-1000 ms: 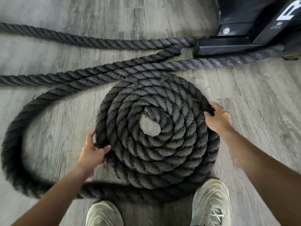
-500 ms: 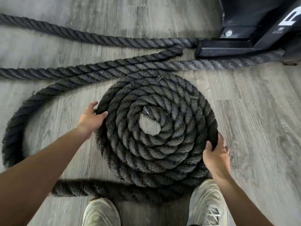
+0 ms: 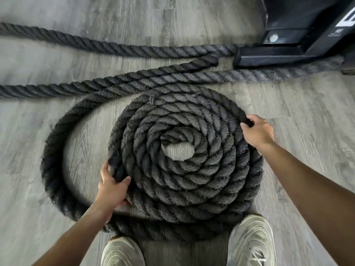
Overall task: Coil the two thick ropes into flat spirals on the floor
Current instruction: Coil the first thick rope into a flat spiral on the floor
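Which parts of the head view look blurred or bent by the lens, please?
In the head view, the loose outer loop of rope at the left is smeared by motion blur, as are the floor and shoes at the bottom edge; the coiled spiral stays fairly sharp; the wide-angle lens bows the straight ropes near the top; lighting is soft, without glare.

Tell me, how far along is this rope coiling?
Done: one rope already lies in a flat spiral of several tight turns. In hand: the left hand and right hand grip the spiral's outer edge, while a loose loop still swings wide on the left, waiting to be drawn in. Left: the straight lengths along the floor toward the black frame are uncoiled, so no second spiral is visible yet.
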{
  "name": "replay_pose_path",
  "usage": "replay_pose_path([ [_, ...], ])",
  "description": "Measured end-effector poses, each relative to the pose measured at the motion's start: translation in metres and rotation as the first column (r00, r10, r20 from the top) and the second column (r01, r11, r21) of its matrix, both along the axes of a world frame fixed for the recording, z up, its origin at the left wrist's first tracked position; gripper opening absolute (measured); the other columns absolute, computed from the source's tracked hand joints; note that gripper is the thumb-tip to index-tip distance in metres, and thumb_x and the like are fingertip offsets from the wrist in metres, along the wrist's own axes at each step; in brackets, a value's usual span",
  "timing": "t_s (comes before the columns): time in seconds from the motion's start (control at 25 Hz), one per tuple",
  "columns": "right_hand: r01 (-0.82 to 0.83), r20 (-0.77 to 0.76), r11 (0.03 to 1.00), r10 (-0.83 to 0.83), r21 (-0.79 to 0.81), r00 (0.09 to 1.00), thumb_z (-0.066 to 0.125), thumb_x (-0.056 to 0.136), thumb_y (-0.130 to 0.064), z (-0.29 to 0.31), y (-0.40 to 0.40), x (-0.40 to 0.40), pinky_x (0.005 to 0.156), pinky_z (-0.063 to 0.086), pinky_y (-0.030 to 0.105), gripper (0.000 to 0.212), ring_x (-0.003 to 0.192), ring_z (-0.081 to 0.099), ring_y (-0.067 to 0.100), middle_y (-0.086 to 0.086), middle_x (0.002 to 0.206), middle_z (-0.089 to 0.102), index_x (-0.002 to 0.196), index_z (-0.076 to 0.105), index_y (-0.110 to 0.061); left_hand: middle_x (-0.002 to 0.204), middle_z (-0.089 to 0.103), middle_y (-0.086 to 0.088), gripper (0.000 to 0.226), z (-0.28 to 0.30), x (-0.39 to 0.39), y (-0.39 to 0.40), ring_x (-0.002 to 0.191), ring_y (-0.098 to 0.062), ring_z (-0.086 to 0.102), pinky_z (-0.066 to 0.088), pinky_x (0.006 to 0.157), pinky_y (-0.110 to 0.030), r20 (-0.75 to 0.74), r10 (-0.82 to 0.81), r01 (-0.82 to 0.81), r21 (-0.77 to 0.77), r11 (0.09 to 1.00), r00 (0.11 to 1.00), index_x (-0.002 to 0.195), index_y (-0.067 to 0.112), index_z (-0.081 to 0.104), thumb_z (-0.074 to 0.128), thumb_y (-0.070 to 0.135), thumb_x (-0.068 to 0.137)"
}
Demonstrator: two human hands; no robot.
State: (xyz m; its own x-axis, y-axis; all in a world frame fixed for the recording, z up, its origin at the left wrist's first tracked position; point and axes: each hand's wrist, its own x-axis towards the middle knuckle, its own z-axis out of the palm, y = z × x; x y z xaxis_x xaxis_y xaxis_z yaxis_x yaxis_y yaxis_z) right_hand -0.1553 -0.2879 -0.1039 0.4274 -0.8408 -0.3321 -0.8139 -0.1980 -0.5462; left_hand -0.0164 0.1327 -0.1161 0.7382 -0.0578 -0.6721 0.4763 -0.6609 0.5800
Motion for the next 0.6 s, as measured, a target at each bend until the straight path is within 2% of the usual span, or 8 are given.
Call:
replay_pose_path([
  [0.08, 0.025, 0.035, 1.000, -0.025, 0.012, 0.999, 0.055, 0.098, -0.031, 0.001, 0.021, -0.018, 0.070, 0.059, 0.038, 0.047, 0.094, 0.067, 0.030, 0.011, 0.133, 0.056, 0.144, 0.045, -0.032, 0.134, 0.055, -0.013, 0.082, -0.002, 0.022, 0.001, 0.102, -0.033, 0.068, 0.063, 0.072, -0.046, 0.044, 0.047, -0.046, -0.036, 0.998, 0.998, 0.147, 0.055, 0.013, 0.067, 0.025, 0.095],
  [0.2, 0.156, 0.049, 0.985, -0.160, 0.081, 0.986, 0.053, 0.099, -0.032, -0.002, 0.065, -0.073, 0.037, 0.045, 0.022, 0.053, 0.064, 0.062, 0.018, 0.011, 0.132, 0.054, 0.146, 0.031, -0.044, 0.116, 0.062, 0.003, 0.076, 0.000, 0.069, -0.013, 0.076, -0.016, 0.074, 0.056, 0.049, -0.020, 0.147, 0.009, 0.005, -0.098, 0.995, 0.989, 0.154, 0.042, 0.021, 0.066, 0.019, 0.098],
  [0.28, 0.175, 0.002, 0.978, -0.176, 0.117, 0.984, 0.055, 0.099, -0.035, -0.004, 0.093, -0.104, 0.043, 0.047, 0.024, 0.059, 0.067, 0.062, 0.018, 0.013, 0.137, 0.055, 0.149, 0.025, -0.045, 0.108, 0.058, 0.017, 0.070, 0.005, 0.096, -0.031, 0.084, -0.011, 0.071, 0.055, 0.054, -0.020, 0.187, -0.069, 0.088, -0.094, 0.992, 0.980, 0.153, 0.039, 0.029, 0.067, 0.019, 0.098],
  [0.36, 0.162, -0.061, 0.980, -0.156, 0.118, 0.986, 0.056, 0.099, -0.038, -0.006, 0.106, -0.119, 0.062, 0.056, 0.034, 0.063, 0.080, 0.068, 0.023, 0.011, 0.141, 0.056, 0.152, 0.023, -0.041, 0.109, 0.061, 0.014, 0.064, 0.006, 0.107, -0.044, 0.098, -0.016, 0.068, 0.055, 0.072, -0.028, 0.216, -0.150, 0.168, -0.070, 0.983, 0.965, 0.150, 0.039, 0.037, 0.066, 0.016, 0.098],
  [0.4, 0.177, -0.070, 0.977, -0.169, 0.123, 0.983, 0.056, 0.099, -0.039, -0.007, 0.106, -0.120, 0.062, 0.057, 0.034, 0.063, 0.077, 0.070, 0.022, 0.012, 0.140, 0.057, 0.153, 0.023, -0.040, 0.118, 0.062, 0.007, 0.063, 0.006, 0.107, -0.047, 0.105, -0.021, 0.066, 0.055, 0.081, -0.033, 0.238, -0.181, 0.197, -0.045, 0.979, 0.954, 0.150, 0.039, 0.039, 0.064, 0.013, 0.099],
  [0.48, 0.210, -0.038, 0.970, -0.207, 0.125, 0.978, 0.057, 0.098, -0.037, -0.005, 0.098, -0.108, 0.043, 0.050, 0.026, 0.062, 0.052, 0.064, 0.013, 0.014, 0.139, 0.057, 0.153, 0.027, -0.040, 0.137, 0.052, -0.009, 0.063, 0.004, 0.101, -0.044, 0.109, -0.028, 0.060, 0.054, 0.090, -0.041, 0.293, -0.242, 0.235, 0.061, 0.970, 0.925, 0.149, 0.043, 0.038, 0.059, 0.010, 0.100],
  [0.52, 0.204, -0.021, 0.974, -0.203, 0.101, 0.979, 0.058, 0.098, -0.036, -0.005, 0.089, -0.099, 0.042, 0.049, 0.024, 0.061, 0.055, 0.065, 0.013, 0.011, 0.144, 0.053, 0.152, 0.030, -0.040, 0.140, 0.047, -0.014, 0.065, 0.005, 0.095, -0.038, 0.107, -0.031, 0.059, 0.055, 0.091, -0.045, 0.286, -0.245, 0.229, 0.088, 0.969, 0.926, 0.148, 0.047, 0.035, 0.058, 0.010, 0.100],
  [0.6, 0.172, 0.003, 0.983, -0.172, 0.061, 0.985, 0.060, 0.097, -0.033, -0.004, 0.058, -0.077, 0.062, 0.056, 0.027, 0.057, 0.089, 0.070, 0.021, 0.006, 0.147, 0.051, 0.150, 0.038, -0.035, 0.142, 0.044, -0.021, 0.075, 0.006, 0.078, -0.025, 0.110, -0.042, 0.060, 0.057, 0.091, -0.053, 0.188, -0.182, 0.178, 0.040, 0.983, 0.965, 0.146, 0.057, 0.026, 0.061, 0.012, 0.099],
])
